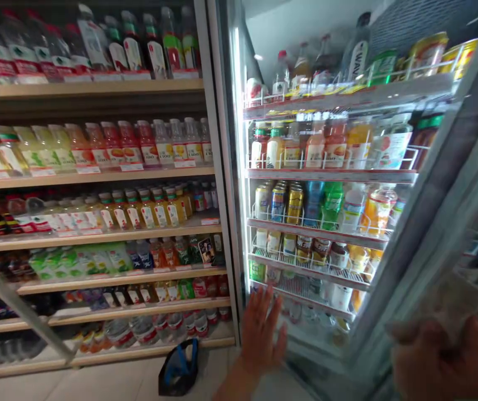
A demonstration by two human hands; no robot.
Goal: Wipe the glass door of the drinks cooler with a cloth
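My left hand has its fingers spread, low in front of the lit drinks cooler; whether it touches anything is unclear. Toward the lower right, my right hand is blurred, its fingers bent around a pale crumpled cloth or paper, close to the cooler's door frame. Behind the glass stand rows of bottles and cans, among them green bottles and gold cans.
Wooden shelves full of bottles line the left side. A black bag with blue straps rests on the tiled floor. A slanted metal bar crosses the lower left.
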